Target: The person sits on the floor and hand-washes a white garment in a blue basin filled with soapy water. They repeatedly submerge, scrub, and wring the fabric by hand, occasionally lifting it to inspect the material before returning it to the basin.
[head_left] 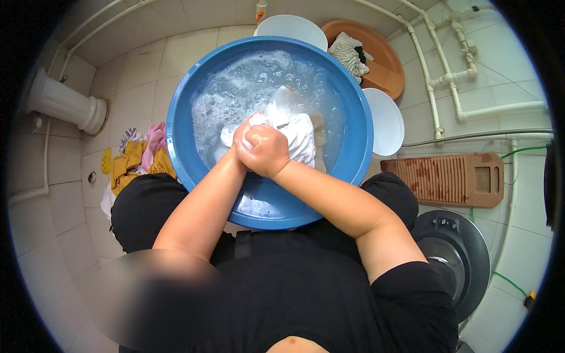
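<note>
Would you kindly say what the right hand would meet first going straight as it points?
The right hand would likely meet the left hand first; they appear pressed together, though depth is unclear.

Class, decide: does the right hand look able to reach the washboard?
Probably yes, after releasing the white cloth: the right hand clasps it with the left hand; the blue basin and right knee intervene, but the washboard looks mostly uncovered.

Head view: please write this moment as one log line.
left hand: gripping white cloth | right hand: gripping cloth, against left hand | blue basin: foamy water
</note>
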`<state>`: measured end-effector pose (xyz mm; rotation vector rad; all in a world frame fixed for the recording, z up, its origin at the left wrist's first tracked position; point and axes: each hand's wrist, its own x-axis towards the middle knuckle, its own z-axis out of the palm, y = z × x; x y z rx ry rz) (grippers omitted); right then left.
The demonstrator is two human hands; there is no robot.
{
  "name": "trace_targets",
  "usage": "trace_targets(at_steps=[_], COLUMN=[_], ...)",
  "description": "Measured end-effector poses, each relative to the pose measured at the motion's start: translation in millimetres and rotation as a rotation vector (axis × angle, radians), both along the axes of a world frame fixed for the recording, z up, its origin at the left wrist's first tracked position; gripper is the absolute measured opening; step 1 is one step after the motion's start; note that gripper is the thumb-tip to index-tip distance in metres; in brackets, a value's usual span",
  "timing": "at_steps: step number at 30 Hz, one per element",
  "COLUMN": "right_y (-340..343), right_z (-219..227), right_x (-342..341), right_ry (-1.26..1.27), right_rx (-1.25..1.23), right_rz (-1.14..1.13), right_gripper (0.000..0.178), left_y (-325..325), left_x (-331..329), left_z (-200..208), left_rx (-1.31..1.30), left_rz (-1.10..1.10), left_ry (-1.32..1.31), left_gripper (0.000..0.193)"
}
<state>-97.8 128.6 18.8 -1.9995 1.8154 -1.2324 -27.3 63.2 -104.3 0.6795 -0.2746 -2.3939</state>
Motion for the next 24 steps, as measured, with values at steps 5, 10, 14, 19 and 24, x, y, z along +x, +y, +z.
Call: trace_targets(at_steps=[5,10,14,19,24], right_y=[-45.4,-37.4,-21.0,-26.3,-21.1], right_z=[-34.6,-61.5,-70.6,-68.7,3.4], right_x=[-61.0,-133.7,-148.6,-165.3,-157.1], right_ry=[-0.04,0.217,0.253,0.02,0.179], right_rx=[0.308,0.582,0.857,0.823,1.262], right_rz=[-0.425,-0.356,-0.361,-0.048,0.261], right_gripper=[0.03,0.041,0.049,0.064,0.044], left_y=[15.2,20.4,25.4,16.1,-4.9], left_x=[-19.5,-13.6,-16.2,-7.8,5.3], left_z=[91.5,71.5,115.6,164.3,187.8], left_rx=[0.111,-0.652,-1.444,-1.577,-0.893], left_rz=[-0.003,-0.28,-0.616,-1.037,-1.299], left_ry=[-0.224,-0.58,-0.958,-1.014,-0.982], left_gripper=[0.031,0.027,0.028,0.035,0.039])
